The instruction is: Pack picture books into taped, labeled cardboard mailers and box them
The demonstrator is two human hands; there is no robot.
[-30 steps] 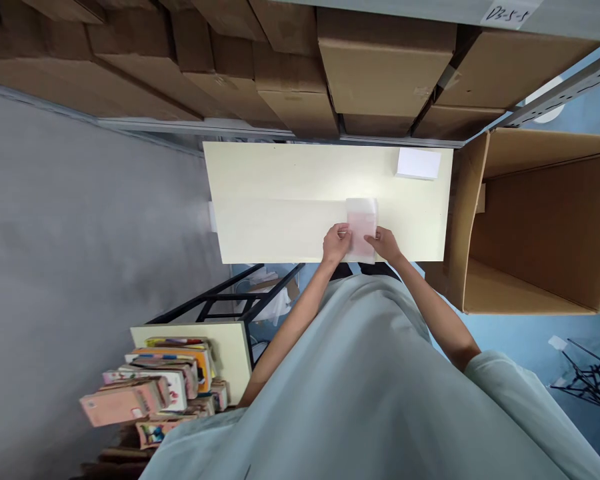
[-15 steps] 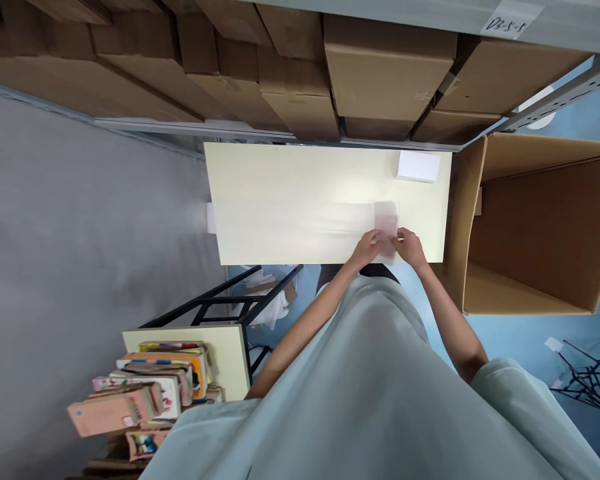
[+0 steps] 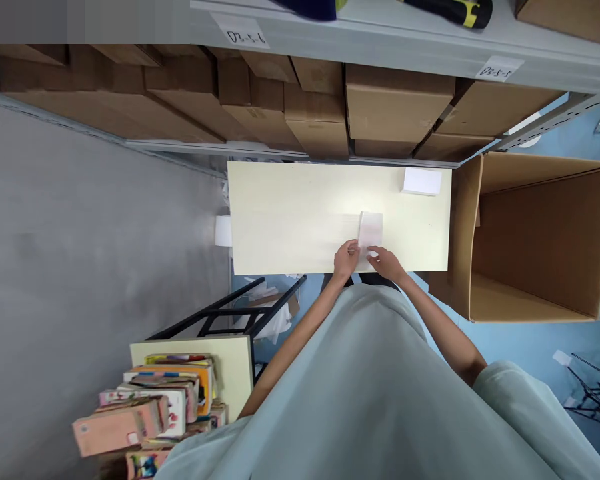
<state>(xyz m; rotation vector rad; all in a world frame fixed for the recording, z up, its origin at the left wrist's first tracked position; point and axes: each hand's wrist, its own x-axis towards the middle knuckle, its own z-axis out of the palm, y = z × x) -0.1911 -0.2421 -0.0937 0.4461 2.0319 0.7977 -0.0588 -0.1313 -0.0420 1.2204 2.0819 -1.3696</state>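
A thin, pale pinkish-white rectangular sheet (image 3: 371, 229) lies lengthwise towards me at the front of the cream tabletop (image 3: 290, 220). Whether it is paper or a flat plastic bag I cannot make out. At its left edge, my left hand (image 3: 347, 259) is closed with curled fingers. My right hand (image 3: 386, 263) pinches the lower right part between thumb and fingers. Both hands are close together over the table's front edge. Farther back on the right stands a small white box (image 3: 422, 181).
A large open cardboard box (image 3: 540, 240) adjoins the table's right end. Behind, a metal shelf (image 3: 380, 57) carries brown cartons (image 3: 400, 107). At lower left, stacked books (image 3: 165, 400) sit on another cream table, beside a black metal frame (image 3: 253, 310).
Both hands and the sheet have moved left along the table, away from the white box. The view has tilted up, showing more of the upper shelf.
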